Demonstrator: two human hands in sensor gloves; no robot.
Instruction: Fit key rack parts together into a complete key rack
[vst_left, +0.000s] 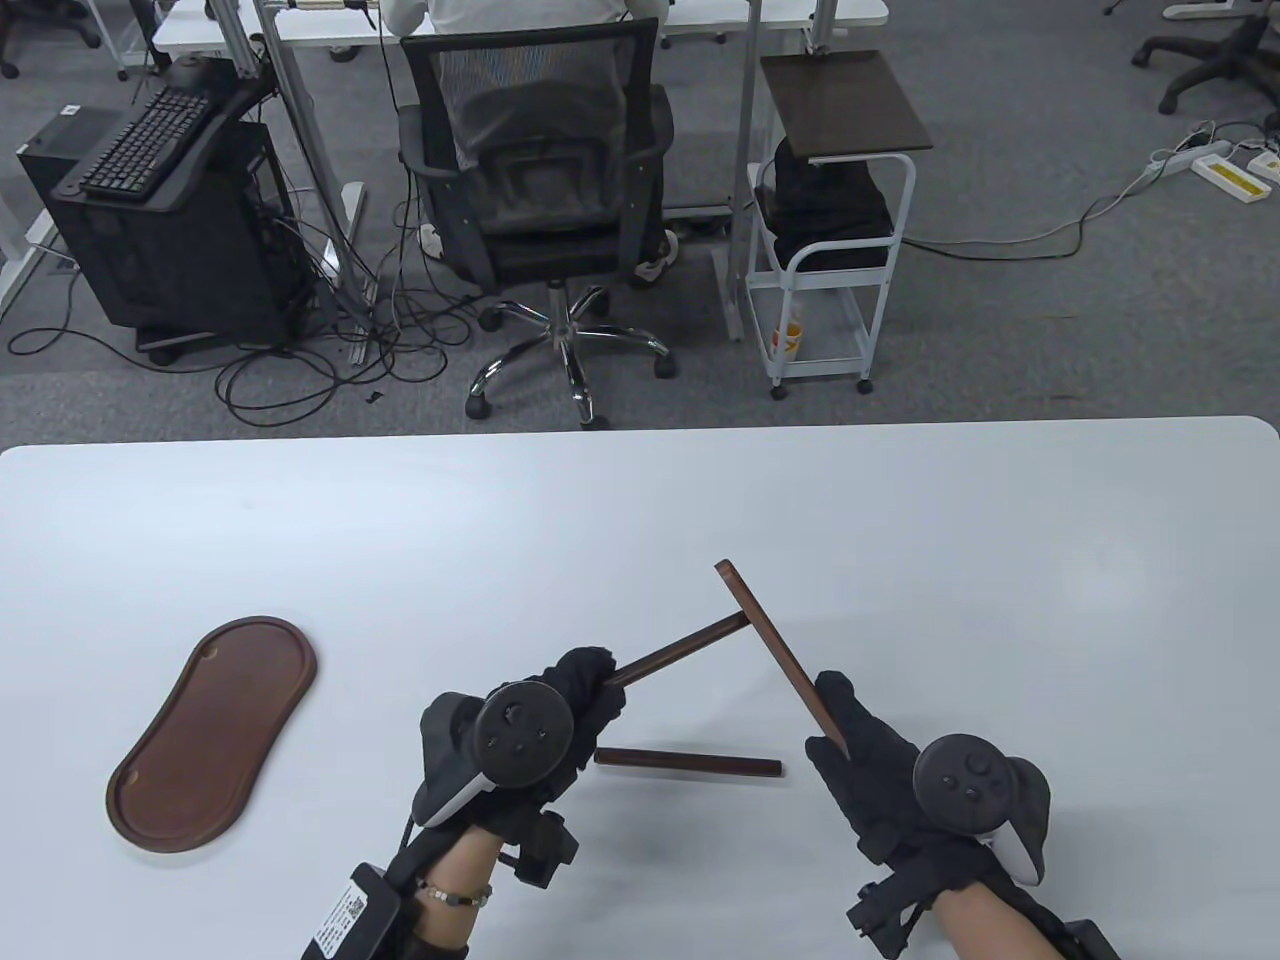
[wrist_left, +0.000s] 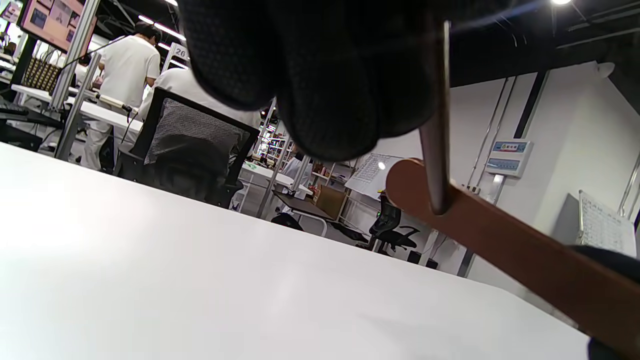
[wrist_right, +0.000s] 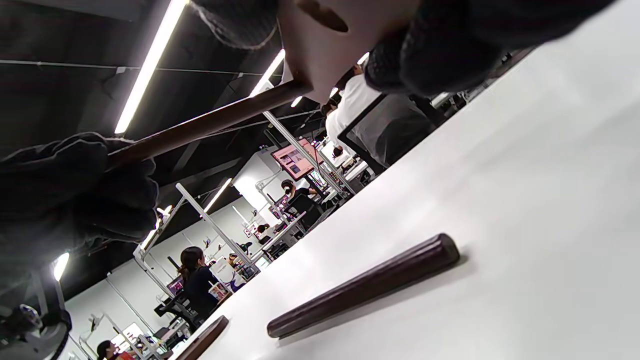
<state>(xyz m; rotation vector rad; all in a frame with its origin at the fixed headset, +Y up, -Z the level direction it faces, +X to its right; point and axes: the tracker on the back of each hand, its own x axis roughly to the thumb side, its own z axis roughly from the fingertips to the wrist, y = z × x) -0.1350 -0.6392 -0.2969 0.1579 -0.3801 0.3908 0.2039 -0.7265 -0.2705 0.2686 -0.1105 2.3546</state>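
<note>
The left hand (vst_left: 520, 735) gripped one end of a thin dark rod (vst_left: 680, 648), fingers (wrist_left: 325, 75) wrapped around it; the right hand (vst_left: 880, 770) pinched the lower end of a flat wooden bar (vst_left: 780, 655). Rod tip met the bar near its far end, both raised above the desk (vst_left: 640, 500) toward its near edge. A second rod (vst_left: 688, 763) lay between the hands; the oval base tray (vst_left: 212, 732) lay near the near-left corner. The parts appeared light, stiff and smooth, probably best held close to the joint.
</note>
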